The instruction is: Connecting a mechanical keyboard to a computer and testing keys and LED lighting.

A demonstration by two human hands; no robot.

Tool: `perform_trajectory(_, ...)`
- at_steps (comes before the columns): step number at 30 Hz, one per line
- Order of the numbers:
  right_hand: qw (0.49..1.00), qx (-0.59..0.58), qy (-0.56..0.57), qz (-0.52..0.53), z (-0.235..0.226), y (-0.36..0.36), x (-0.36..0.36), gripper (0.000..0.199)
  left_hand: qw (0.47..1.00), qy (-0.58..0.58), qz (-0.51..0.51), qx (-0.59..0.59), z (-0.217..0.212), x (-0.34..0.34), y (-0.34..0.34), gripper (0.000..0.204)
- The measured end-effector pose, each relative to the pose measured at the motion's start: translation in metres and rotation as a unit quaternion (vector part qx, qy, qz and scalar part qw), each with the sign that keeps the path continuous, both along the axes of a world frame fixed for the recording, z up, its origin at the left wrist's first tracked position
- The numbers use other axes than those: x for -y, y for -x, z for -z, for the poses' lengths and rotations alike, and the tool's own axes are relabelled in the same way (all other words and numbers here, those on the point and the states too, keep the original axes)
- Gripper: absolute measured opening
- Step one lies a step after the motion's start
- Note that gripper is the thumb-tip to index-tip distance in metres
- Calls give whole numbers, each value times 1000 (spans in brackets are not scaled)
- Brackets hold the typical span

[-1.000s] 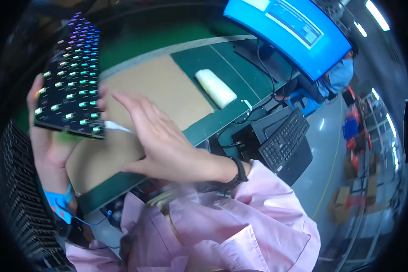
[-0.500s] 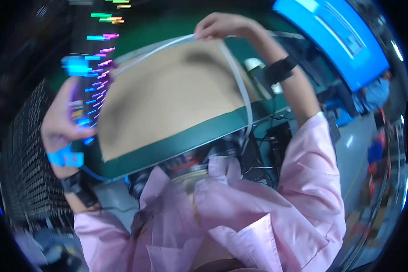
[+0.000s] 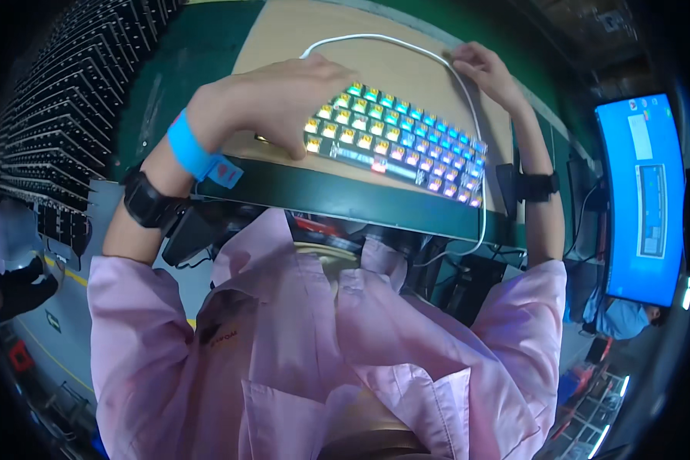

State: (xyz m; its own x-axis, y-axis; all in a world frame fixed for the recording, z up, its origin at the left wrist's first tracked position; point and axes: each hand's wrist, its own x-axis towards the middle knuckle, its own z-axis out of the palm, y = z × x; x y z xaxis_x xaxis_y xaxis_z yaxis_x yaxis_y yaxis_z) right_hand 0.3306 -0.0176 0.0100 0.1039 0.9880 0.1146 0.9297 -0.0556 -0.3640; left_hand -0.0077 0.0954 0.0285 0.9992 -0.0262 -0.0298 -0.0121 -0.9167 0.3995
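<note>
A small black keyboard with rainbow-lit keys lies on a tan mat near the front edge of a green table. My left hand rests over the keyboard's left end, fingers curled on its edge. My right hand sits at the mat's far right, fingertips pinching the white cable that loops from the keyboard's rear around the right side and down over the table edge. A blue wristband and a black watch are on my left wrist, a black watch on my right.
A blue-lit monitor stands to the right. Stacks of dark keyboards fill racks on the left. Another person is at the far left edge, and one sits below the monitor. Dark equipment hangs under the table.
The keyboard was held up in my left hand at the left; now it lies flat on the mat. My right hand moved from the mat's middle to the cable at the far right.
</note>
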Motion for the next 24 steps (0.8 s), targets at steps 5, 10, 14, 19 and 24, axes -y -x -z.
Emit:
perform_trajectory(5,972,119,-201,29,-26,132,83,36,975,16,-125,181,16,5,54,77)
perform_trajectory(10,985,109,-128,27,2,216,129,49,929,147,-280,191,52,13,68,52)
perform_trajectory(14,978,87,-163,96,28,236,123,50,928,143,-291,185,57,18,69,44)
perform_trajectory(19,968,114,-207,78,45,225,131,47,938,103,-285,170,57,16,73,41)
perform_trajectory(24,939,50,-303,153,52,218,145,44,914,225,-287,177,56,10,82,40)
